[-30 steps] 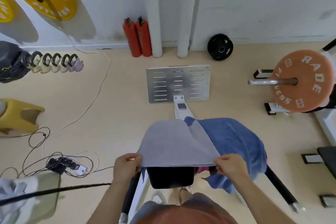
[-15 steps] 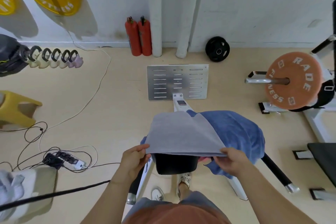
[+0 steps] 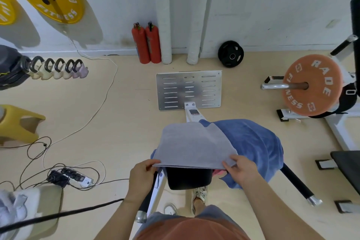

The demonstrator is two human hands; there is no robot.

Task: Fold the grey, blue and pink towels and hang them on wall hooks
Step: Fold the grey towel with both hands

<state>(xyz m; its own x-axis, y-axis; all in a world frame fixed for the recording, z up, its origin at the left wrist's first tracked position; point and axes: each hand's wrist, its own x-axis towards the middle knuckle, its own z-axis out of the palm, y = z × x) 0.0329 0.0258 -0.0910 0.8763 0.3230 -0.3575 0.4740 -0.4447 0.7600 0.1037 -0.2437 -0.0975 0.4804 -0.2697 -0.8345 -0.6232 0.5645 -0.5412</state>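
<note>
L hand & R hand each pinch a near corner of the grey towel, fingers curled on its edge. It lies spread over the black seat pad, overlapping the blue towel heaped just to the R. A pink scrap by the R hand is prob. the pink towel. Padded handles jut out either side of the seat. Beyond: metal footplate, two red extinguishers at the wall, black plate. R: orange plate on a bar. L: power strip w/ tangled cables, yellow stool, kettlebells.
</note>
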